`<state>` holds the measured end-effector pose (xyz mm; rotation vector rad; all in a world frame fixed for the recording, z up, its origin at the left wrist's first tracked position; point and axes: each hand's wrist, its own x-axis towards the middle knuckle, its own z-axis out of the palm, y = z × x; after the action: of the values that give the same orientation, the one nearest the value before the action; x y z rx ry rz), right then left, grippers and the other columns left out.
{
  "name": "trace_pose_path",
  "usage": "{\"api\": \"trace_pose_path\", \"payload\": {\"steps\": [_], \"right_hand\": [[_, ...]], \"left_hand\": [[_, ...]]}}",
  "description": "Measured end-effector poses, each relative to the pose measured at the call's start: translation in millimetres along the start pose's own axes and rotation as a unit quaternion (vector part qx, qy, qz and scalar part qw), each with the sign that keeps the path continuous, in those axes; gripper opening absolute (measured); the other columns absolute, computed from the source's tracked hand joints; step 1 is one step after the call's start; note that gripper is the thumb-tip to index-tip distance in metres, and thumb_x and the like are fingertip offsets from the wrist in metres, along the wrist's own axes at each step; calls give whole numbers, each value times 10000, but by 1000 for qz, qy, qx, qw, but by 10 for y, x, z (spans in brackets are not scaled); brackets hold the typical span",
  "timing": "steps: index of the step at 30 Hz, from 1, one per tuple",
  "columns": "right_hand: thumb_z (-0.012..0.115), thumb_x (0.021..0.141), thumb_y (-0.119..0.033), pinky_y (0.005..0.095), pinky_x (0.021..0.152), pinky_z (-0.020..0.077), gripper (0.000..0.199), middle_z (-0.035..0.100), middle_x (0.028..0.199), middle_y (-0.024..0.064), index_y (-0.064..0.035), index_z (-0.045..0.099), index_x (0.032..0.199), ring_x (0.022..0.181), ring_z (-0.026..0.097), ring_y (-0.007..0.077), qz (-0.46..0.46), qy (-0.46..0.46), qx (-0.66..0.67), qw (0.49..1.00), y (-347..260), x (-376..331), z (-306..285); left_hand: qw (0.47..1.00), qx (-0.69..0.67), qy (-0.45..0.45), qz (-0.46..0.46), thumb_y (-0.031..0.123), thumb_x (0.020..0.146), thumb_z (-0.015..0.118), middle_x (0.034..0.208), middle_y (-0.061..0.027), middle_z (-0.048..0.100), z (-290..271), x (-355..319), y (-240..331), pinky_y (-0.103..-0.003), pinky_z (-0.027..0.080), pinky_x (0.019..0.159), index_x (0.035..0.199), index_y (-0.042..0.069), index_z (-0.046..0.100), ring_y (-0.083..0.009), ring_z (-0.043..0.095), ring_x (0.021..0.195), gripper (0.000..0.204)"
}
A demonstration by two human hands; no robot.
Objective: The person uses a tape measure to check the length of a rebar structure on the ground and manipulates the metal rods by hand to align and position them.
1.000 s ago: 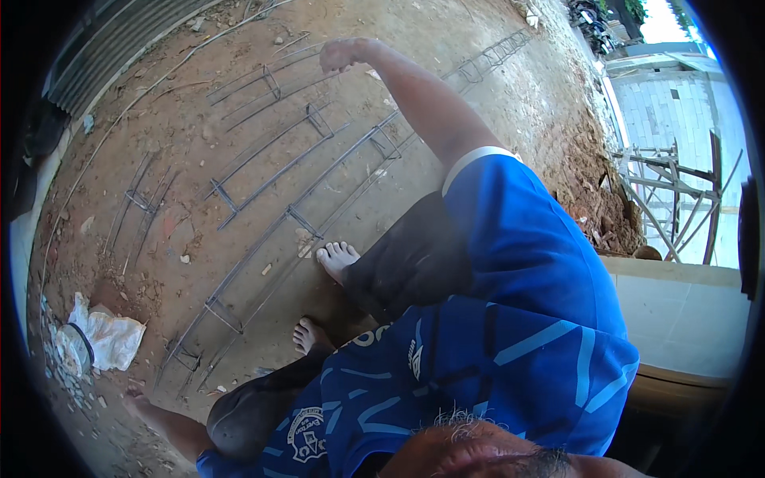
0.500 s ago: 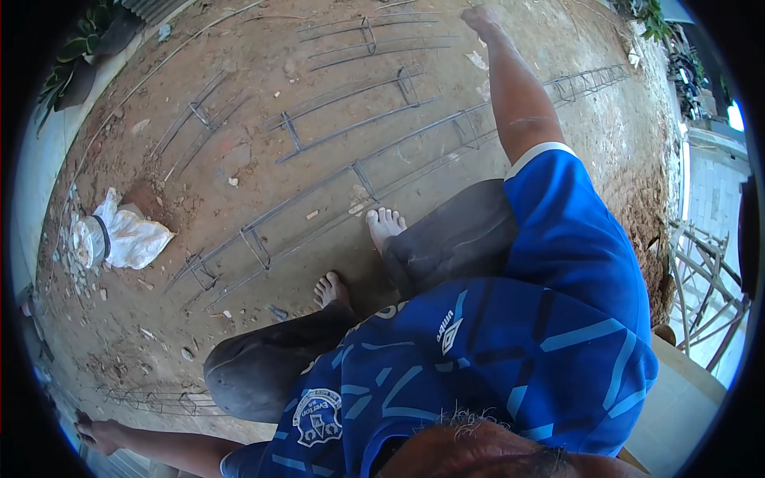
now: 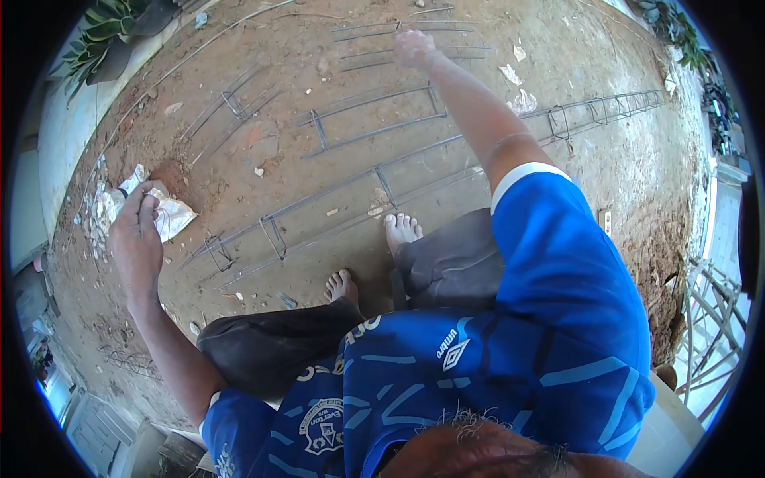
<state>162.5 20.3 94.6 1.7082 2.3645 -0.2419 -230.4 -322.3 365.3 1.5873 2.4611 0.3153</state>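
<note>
Rebar frames lie flat on the bare dirt ground across the upper half of the head view; I count four of them clearly. The longest rebar frame runs from the middle left up to the upper right, and three shorter ones lie above it: one in the centre, one to its left, and one at the top edge.

The right hand is stretched out at the top centre, just beside the topmost frame. It is blurred, so I cannot tell if the fingers are apart or together, or if it touches the bars.

The left hand is at the middle left, with fingers curled together and the tips pinched close to a crumpled white bag on the ground. Whether it grips something is hard to see.

Two bare feet stand in the centre, just below the longest frame. The blue shirt hides the ground in the lower right. The far end of the longest frame becomes small and bent at the upper right rim. Open dirt stays between the frames; a low wall with a green plant closes the upper left.
</note>
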Motion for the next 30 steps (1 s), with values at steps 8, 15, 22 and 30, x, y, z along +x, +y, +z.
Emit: {"api": "trace_pose_path", "payload": {"steps": [8,15,22,30], "right_hand": [[505,893,-408,475,1011,454,457,640,1268,138,-99,680,1181,1203,592,303,109,-30,126,986,290,397,39],[483,858,-363,453,970,468,440,655,1170,201,-77,686,1124,1154,585,380,7,-11,116,993,866,943,849],[504,928,-329,458,745,519,336,697,939,173,-44,677,965,879,669,336,34,26,235,971,756,1009,1156],[599,938,-277,386,631,510,205,688,869,81,-82,638,985,773,649,216,72,-223,526,818,-73,676,816]], "left_hand": [[990,-67,55,-109,180,989,539,924,-127,710,-74,-133,-405,-312,511,741,1211,6,652,-171,669,815,304],[979,-68,120,-151,158,987,545,886,-66,706,-72,73,-670,-268,512,720,1226,25,657,-116,653,800,295],[975,-96,118,-161,152,993,548,906,-53,711,32,253,-817,-253,515,683,1253,35,648,-104,653,790,302],[980,-87,109,-141,162,994,555,913,-48,718,101,328,-727,-245,507,693,1242,57,660,-94,651,783,289]]}}
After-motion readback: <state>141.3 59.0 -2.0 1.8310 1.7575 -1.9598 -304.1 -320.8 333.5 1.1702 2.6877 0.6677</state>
